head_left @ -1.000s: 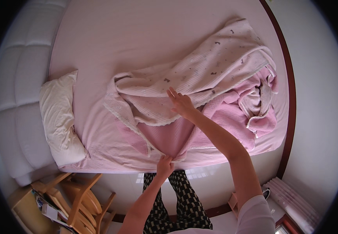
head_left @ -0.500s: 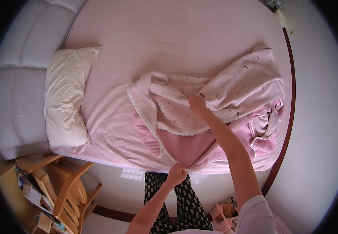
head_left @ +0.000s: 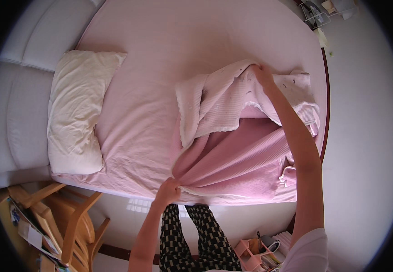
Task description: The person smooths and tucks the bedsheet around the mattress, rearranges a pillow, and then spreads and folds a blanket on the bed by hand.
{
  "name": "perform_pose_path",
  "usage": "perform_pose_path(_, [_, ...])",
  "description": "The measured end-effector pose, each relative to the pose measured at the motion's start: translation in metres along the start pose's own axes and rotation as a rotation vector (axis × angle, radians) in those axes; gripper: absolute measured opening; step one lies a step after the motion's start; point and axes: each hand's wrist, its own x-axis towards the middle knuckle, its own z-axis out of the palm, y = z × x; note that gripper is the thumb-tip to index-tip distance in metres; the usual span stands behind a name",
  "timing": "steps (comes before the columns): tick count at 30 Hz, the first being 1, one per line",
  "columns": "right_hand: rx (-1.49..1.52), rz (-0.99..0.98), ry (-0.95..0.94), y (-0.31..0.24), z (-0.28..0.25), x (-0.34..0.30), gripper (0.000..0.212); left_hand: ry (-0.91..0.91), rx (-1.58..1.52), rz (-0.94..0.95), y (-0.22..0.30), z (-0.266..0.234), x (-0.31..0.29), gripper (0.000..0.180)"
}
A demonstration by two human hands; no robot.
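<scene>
Blanket (head_left: 246, 149), pink, ribbed, pale-trimmed, rumpled, partly folded

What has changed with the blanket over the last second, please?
The right hand, open over the blanket earlier, now grips it and has carried it toward the far side of the bed, exposing more deep pink. The left hand, still gripping its near edge, moved left toward the pillow, which stayed put.

The right hand (head_left: 262, 77) has moved farther across the bed (head_left: 160, 50), lifting the blanket's pale patterned layer (head_left: 226, 102) and baring more of its pink side (head_left: 239, 156). The left hand (head_left: 168, 190) has shifted toward the pillow (head_left: 76, 113).
</scene>
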Motion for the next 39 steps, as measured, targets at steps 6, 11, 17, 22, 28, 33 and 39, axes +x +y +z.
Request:
perform_pose_path(6, [0.343, 0.07, 0.217, -0.052, -0.034, 0.025, 0.021, 0.159, 0.319, 0.049, -0.082, -0.12, 0.007, 0.005])
perform_pose_path(11, [0.47, 0.107, 0.294, -0.09, -0.032, 0.027, 0.02, 0.292, 0.654, -0.067, -0.143, -0.275, 0.031, 0.009])
perform_pose_path(17, [0.632, 0.079, 0.28, -0.128, -0.027, 0.042, 0.018, 0.283, 1.26, -0.001, -0.156, -0.449, 0.079, 0.011])
perform_pose_path(22, [0.683, -0.004, 0.324, -0.155, -0.04, 0.07, 0.016, 0.609, 1.294, -0.091, -0.122, -0.507, 0.108, 0.011])
perform_pose_path(28, [0.908, -0.131, 0.269, -0.165, -0.029, 0.087, 0.018, 0.582, 1.395, 0.109, -0.126, -0.47, 0.124, 0.024])
perform_pose_path(33, [0.746, -0.098, 0.171, -0.135, 0.005, 0.064, 0.033, 0.531, 1.089, 0.193, -0.11, -0.356, 0.133, 0.035])
perform_pose_path(39, [0.531, -0.053, -0.136, -0.024, 0.091, -0.014, 0.03, 0.377, 0.861, 0.18, -0.111, -0.228, 0.072, 0.041])
